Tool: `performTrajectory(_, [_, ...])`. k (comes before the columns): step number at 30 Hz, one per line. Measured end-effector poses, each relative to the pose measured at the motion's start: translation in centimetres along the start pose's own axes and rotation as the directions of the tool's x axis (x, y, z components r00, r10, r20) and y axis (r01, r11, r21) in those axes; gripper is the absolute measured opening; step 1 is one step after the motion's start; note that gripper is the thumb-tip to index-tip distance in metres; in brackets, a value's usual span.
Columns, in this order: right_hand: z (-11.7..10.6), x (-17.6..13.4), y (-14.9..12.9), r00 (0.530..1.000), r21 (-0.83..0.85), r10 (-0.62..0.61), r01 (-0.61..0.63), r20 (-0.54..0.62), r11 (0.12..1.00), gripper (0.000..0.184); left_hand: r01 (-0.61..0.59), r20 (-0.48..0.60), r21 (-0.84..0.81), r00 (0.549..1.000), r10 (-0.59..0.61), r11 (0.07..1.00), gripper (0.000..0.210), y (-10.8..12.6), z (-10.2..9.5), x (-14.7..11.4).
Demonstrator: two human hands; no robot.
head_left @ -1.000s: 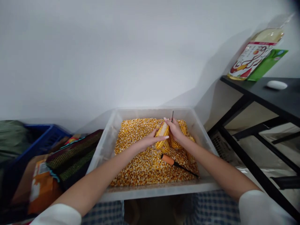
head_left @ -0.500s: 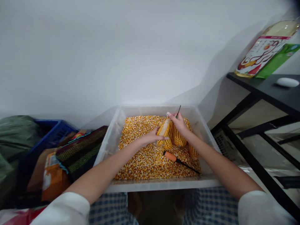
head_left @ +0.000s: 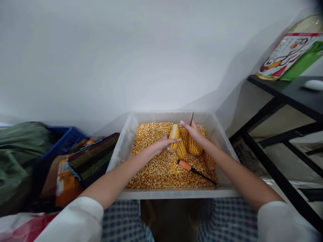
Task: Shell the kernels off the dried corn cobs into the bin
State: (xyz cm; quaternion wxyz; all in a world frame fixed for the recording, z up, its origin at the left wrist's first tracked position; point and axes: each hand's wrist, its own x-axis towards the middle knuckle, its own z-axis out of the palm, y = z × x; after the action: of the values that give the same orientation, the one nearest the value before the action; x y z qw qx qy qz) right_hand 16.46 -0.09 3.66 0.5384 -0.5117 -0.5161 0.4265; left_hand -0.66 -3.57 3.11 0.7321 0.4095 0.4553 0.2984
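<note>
My left hand (head_left: 162,144) is closed around a corn cob (head_left: 174,135), which it holds upright with a pale strip bare of kernels facing up. Close by on the right, my right hand (head_left: 193,130) has its fingers wrapped around a thin tool that looks like a screwdriver (head_left: 192,118), its dark shaft pointing up. The handle is mostly hidden in the fingers. Several more corn cobs (head_left: 194,147) lie beneath the hands on loose corn kernels (head_left: 156,171). Nearer to me, an orange-handled screwdriver (head_left: 185,165) rests on the kernels.
A translucent plastic tub (head_left: 176,194) holds the corn, against a white wall (head_left: 151,60). To the right stands a black shelf rack (head_left: 285,90) with a large bottle (head_left: 290,50). At left are a blue crate (head_left: 72,134), a green bag (head_left: 22,151) and a mesh bag (head_left: 94,159).
My left hand has turned the corn cob more upright and moved it slightly left, apart from my right hand. The view has shifted a little.
</note>
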Motion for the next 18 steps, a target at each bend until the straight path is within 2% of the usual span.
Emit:
performTrajectory(6, [0.4,-0.5,0.3,0.994,0.010,0.087,-0.088,0.059,0.996,0.034,0.027,0.088,-0.049,0.996,-0.022,0.998,0.055,0.9,0.4,-0.5])
performTrajectory(10, [0.9,-1.3,0.2,0.984,-0.027,0.139,-0.137,0.112,0.990,0.034,0.027,0.184,-0.053,0.983,-0.017,0.998,0.060,1.0,0.6,-0.7])
performTrajectory(14, [1.3,-1.8,0.0,0.971,0.051,0.166,-0.177,0.173,0.983,0.032,0.030,0.284,-0.025,0.959,-0.022,0.999,0.070,1.0,1.0,-1.3])
performTrajectory(18, [1.4,-1.8,-0.4,0.982,0.160,0.152,-0.169,0.116,0.972,0.031,0.011,0.285,-0.005,0.959,-0.009,1.000,0.070,0.9,1.2,-1.5])
